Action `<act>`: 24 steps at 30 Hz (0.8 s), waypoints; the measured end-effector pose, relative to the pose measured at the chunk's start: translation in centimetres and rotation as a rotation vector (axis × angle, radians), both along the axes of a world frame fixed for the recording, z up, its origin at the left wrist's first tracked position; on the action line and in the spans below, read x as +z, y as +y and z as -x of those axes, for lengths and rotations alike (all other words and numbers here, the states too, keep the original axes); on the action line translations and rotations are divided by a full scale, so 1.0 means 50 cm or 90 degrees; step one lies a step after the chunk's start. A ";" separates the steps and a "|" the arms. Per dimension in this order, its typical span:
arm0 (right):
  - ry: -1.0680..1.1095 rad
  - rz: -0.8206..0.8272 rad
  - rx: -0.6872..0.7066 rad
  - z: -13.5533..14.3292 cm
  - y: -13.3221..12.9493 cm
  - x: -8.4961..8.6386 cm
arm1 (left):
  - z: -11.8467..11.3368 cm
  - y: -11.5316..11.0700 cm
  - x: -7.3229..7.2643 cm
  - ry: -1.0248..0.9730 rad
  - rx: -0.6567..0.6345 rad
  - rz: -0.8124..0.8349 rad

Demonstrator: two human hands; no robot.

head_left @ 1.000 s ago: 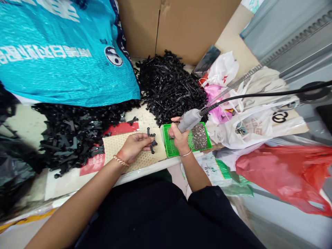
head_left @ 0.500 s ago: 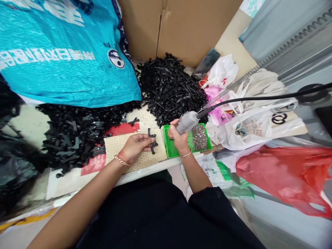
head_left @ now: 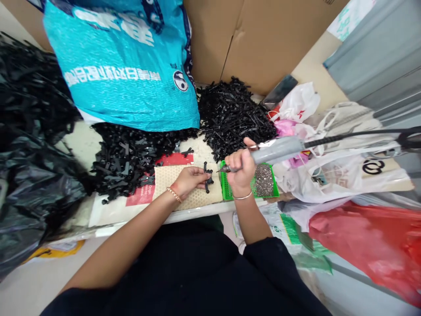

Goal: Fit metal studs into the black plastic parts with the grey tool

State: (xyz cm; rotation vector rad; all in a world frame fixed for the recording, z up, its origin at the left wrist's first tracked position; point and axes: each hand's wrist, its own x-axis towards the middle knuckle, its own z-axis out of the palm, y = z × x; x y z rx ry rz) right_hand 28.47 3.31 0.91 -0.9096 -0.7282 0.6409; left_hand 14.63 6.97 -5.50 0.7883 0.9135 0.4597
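I have my left hand [head_left: 188, 183] just left of the green tray [head_left: 226, 190], its thumb and fingers pinching a black part [head_left: 209, 179]. That part has several rounded ends and sits over the tan honeycomb mat [head_left: 164, 174], between my left hand and the tray. My right hand [head_left: 241, 169] is above the tray's left portion, fingers wrapped round a grey handheld tool [head_left: 278, 150]. The tool lies across the tray nearly level, its slim tip pointing left past the tray's edge toward the black part; I cannot tell from this angle whether the two touch. A dark cable [head_left: 348, 137] runs off the tool's back end, to the right of the tray.

Small metal pieces [head_left: 264, 181] fill the tray's right portion. Behind the tray on the worktop [head_left: 79, 142] I see a pile of black pieces [head_left: 235, 116], and well left of the tray a second heap [head_left: 120, 169], partly under a blue sack [head_left: 131, 92]. Brown cardboard [head_left: 263, 48] stands behind the pile at the back. Right of the tray lie white plastic bags [head_left: 332, 175], with a red bag [head_left: 368, 245] lower down.
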 end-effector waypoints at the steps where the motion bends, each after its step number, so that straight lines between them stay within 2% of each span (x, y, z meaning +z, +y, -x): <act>1: 0.004 -0.001 0.014 0.011 0.008 -0.001 | 0.000 0.000 0.001 -0.003 0.002 0.001; 4: 0.022 0.004 0.032 0.032 0.027 -0.015 | -0.001 -0.001 0.004 -0.014 0.005 0.004; 8: 0.039 0.020 0.024 0.034 0.036 -0.028 | -0.001 -0.001 0.004 -0.021 0.003 0.002; 24: -0.028 0.070 -0.001 0.032 0.036 -0.038 | 0.000 0.000 -0.002 -0.013 -0.003 -0.002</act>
